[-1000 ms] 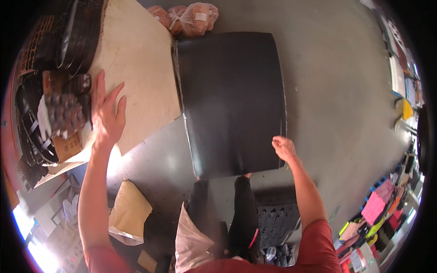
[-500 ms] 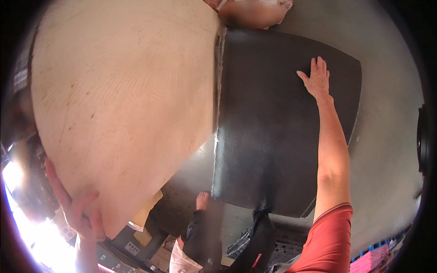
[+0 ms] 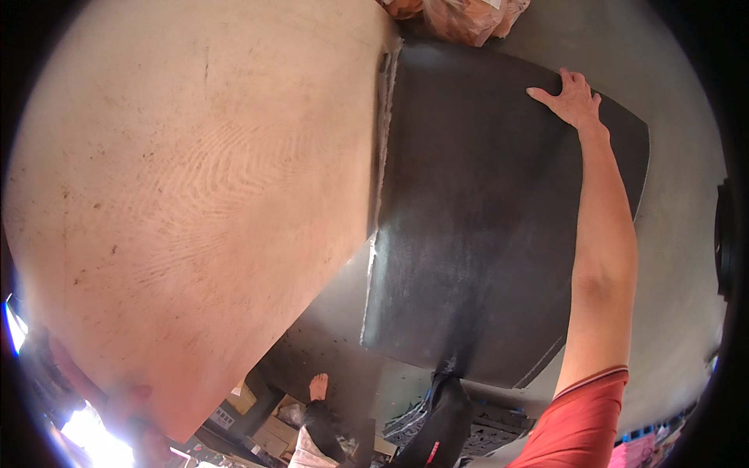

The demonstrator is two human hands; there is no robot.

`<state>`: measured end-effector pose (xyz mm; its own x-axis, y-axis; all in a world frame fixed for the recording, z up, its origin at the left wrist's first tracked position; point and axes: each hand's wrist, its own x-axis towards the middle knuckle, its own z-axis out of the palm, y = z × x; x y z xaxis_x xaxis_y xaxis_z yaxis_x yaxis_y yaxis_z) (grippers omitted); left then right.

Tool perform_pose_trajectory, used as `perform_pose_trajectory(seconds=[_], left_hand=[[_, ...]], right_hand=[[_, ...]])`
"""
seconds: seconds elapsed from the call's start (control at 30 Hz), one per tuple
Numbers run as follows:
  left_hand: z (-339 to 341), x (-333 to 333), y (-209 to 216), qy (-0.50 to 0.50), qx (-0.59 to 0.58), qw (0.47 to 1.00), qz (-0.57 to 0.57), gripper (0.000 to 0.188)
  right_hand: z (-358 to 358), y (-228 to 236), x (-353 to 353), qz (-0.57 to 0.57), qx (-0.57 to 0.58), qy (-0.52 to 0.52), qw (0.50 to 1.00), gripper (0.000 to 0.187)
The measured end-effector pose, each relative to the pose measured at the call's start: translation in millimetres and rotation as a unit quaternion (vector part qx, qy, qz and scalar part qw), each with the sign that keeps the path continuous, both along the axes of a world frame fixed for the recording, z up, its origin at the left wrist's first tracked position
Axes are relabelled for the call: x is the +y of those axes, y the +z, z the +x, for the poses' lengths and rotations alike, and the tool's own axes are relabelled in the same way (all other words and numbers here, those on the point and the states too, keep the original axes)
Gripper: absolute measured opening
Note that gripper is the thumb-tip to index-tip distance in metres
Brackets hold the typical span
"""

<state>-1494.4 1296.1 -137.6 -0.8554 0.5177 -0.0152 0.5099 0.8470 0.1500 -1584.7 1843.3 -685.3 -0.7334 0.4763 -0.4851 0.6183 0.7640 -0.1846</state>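
Observation:
A large beige sheet point(image 3: 203, 203) with faint wavy marks and small dark specks rises at a slant over the left half of the view. At its lower left edge, dim and blurred, my left hand point(image 3: 144, 425) grips the beige sheet near the near corner. To the right lies a black sheet point(image 3: 468, 210) with a pale, rough left edge, which meets the beige sheet along a nearly straight line. My right hand point(image 3: 576, 101) rests on the black sheet by its far edge, fingers spread, holding nothing.
A grey surface point(image 3: 683, 203) extends beyond the black sheet. Clear plastic bags with reddish contents point(image 3: 464, 19) sit at the far edge. Below are a bare foot point(image 3: 318, 387), my dark-trousered leg, cardboard boxes point(image 3: 273, 437) and dark slatted pieces point(image 3: 499, 429). Pink items point(image 3: 636, 451) lie lower right.
My right hand has slid away and to the right across the black sheet, to its far edge. My left hand and the beige sheet's near corner have shifted down; the beige sheet now fills more of the view.

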Motion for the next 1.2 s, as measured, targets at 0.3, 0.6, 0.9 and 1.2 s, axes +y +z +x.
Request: perform_pose_trajectory(seconds=[0.3, 0.6, 0.9, 1.2], left_hand=[[-12.7, -16.7, -3.8, -0.040, -0.009, 0.999, 0.021, 0.043], [-21.5, -10.2, -10.5, -0.088, -0.024, 0.995, 0.034, 0.038], [-32.6, -2.3, -10.7, -0.137, -0.020, 0.990, 0.029, 0.030], [-38.5, 1.4, -18.0, -0.158, 0.006, 0.986, 0.053, 0.022]], right_hand=[[-20.5, 24.1, 14.0, 0.038, 0.024, 0.108, 0.993, 0.093], [11.9, 42.6, -12.9, 0.147, 0.069, 0.220, 0.962, 0.030], [75.9, 59.5, -35.7, 0.276, 0.259, 0.316, 0.870, 0.029], [203.6, 103.1, -120.2, 0.063, 0.100, 0.327, 0.938, 0.015]])
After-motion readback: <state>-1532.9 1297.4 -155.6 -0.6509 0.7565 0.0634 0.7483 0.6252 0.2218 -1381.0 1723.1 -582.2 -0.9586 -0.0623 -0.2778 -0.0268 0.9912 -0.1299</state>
